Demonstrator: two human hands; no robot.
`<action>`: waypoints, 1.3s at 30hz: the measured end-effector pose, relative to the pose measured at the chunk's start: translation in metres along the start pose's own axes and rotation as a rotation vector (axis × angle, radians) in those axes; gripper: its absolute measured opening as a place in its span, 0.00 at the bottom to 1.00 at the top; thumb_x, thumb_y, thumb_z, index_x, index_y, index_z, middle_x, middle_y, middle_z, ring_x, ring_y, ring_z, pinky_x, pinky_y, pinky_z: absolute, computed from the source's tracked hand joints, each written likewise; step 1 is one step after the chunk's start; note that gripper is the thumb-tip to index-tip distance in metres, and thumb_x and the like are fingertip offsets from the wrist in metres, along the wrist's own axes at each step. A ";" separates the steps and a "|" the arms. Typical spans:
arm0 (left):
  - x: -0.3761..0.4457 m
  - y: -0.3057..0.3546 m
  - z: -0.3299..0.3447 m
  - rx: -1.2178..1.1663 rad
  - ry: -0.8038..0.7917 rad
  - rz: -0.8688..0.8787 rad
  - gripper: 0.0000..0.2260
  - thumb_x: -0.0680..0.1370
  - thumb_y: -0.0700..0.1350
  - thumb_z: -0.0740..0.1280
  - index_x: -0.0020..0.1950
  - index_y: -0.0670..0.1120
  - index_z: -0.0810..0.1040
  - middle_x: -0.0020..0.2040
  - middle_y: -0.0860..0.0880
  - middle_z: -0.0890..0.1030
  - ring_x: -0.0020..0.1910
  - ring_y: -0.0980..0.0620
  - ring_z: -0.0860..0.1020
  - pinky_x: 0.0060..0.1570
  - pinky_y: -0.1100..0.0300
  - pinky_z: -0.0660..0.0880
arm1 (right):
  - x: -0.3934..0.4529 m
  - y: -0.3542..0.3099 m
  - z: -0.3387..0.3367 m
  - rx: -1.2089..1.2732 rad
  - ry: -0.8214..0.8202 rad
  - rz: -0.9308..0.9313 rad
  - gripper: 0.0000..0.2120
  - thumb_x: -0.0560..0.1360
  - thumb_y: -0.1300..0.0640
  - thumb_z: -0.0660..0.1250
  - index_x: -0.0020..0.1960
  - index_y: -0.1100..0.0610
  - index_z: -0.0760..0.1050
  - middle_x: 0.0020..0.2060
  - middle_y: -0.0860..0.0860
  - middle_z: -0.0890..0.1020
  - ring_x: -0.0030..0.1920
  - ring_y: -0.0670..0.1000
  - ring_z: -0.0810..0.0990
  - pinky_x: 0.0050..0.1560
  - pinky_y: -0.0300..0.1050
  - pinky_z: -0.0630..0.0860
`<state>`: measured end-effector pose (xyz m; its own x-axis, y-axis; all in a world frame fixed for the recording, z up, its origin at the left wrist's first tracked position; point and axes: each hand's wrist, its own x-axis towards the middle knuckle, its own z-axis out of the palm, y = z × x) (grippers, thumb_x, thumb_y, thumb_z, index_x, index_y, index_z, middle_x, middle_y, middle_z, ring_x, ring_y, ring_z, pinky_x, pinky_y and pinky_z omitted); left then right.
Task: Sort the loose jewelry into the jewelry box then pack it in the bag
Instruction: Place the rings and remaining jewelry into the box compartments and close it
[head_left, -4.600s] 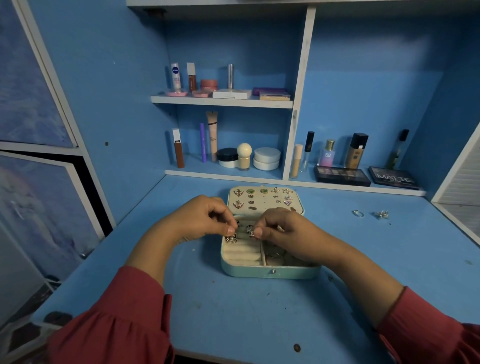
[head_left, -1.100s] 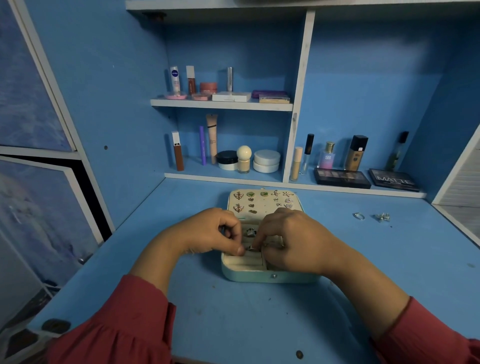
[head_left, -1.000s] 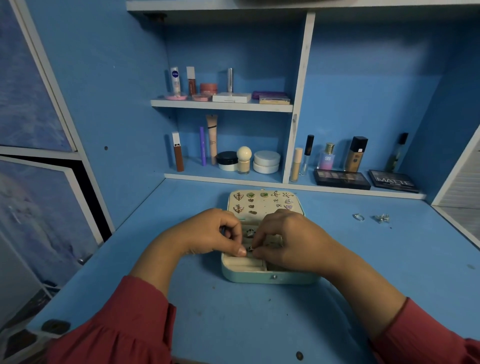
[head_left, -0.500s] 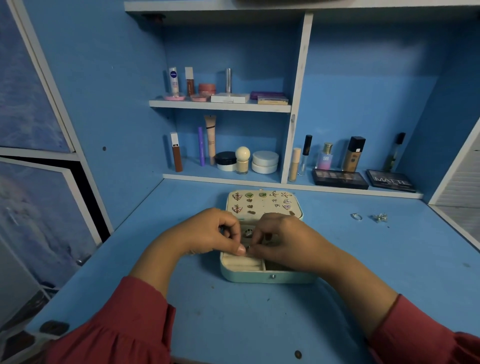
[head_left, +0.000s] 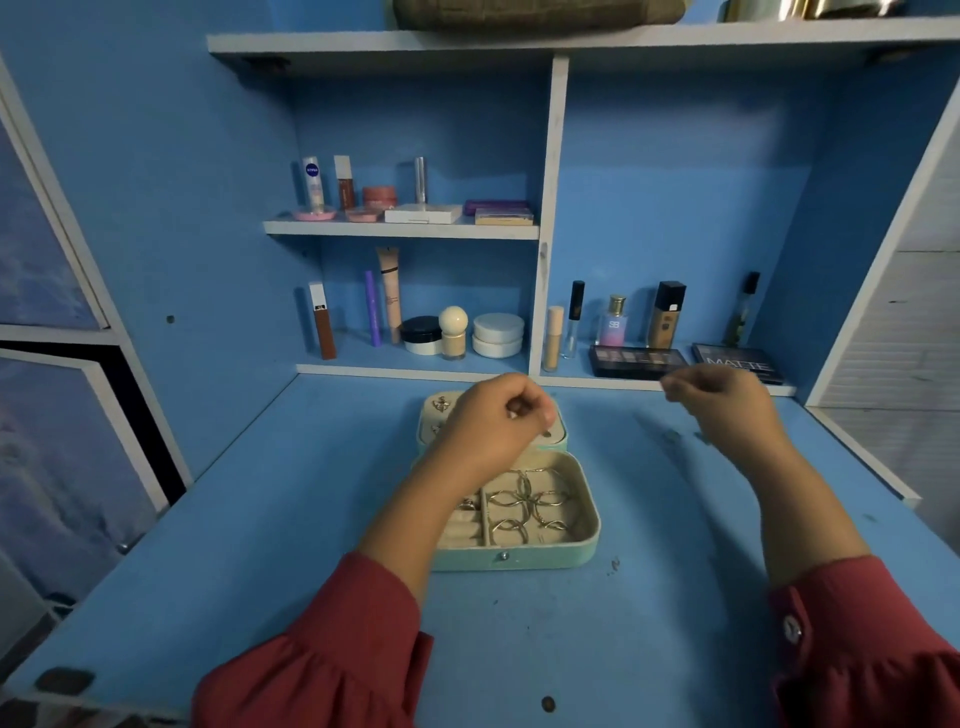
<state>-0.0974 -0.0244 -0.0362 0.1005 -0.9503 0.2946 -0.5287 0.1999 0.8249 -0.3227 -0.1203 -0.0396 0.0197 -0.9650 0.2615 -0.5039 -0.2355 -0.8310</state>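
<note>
The mint-green jewelry box (head_left: 519, 560) lies open mid-desk. Its cream tray holds several gold hoops (head_left: 524, 503) on the right and small pieces in the ring rolls (head_left: 464, 519) on the left. The box lid (head_left: 435, 410) lies flat behind, studded with earrings and mostly hidden by my left hand (head_left: 493, 423), which hovers over it with fingers curled and nothing visible in them. My right hand (head_left: 727, 405) is raised to the right of the box, blurred, fingers bent. Faint blurred marks (head_left: 670, 436) on the desk below it may be loose jewelry.
Cosmetics line the back shelves: tubes, jars, a perfume bottle (head_left: 613, 325) and two dark palettes (head_left: 636, 361). A brown woven item (head_left: 535, 10) sits on the top shelf. Blue side walls close in the desk (head_left: 311, 545).
Both hands have lifted off the box tray. The left rose back over the lid, and the right swung out to the right. The view tilted up, showing the top shelf.
</note>
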 end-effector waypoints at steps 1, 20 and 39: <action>0.004 0.007 0.013 0.011 -0.014 -0.004 0.05 0.76 0.43 0.69 0.41 0.52 0.78 0.41 0.56 0.81 0.41 0.60 0.77 0.46 0.64 0.75 | 0.002 0.007 -0.008 -0.009 0.027 0.024 0.05 0.77 0.54 0.66 0.45 0.53 0.80 0.39 0.50 0.80 0.36 0.48 0.74 0.34 0.41 0.69; 0.067 0.044 0.166 0.642 -0.279 -0.147 0.17 0.76 0.34 0.61 0.64 0.41 0.76 0.63 0.40 0.69 0.64 0.40 0.71 0.63 0.53 0.69 | 0.023 0.075 -0.024 -0.236 -0.101 0.180 0.13 0.71 0.65 0.70 0.39 0.46 0.77 0.42 0.50 0.82 0.49 0.54 0.79 0.52 0.47 0.75; 0.054 0.035 0.094 0.234 -0.105 -0.256 0.05 0.73 0.35 0.70 0.48 0.41 0.79 0.49 0.41 0.82 0.48 0.42 0.81 0.50 0.52 0.80 | 0.017 0.052 -0.016 0.087 0.056 0.244 0.10 0.72 0.55 0.73 0.50 0.56 0.77 0.34 0.54 0.82 0.32 0.49 0.78 0.37 0.42 0.72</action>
<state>-0.1897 -0.0908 -0.0363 0.1743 -0.9842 0.0314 -0.6773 -0.0967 0.7293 -0.3623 -0.1473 -0.0699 -0.1421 -0.9872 0.0727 -0.4114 -0.0079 -0.9114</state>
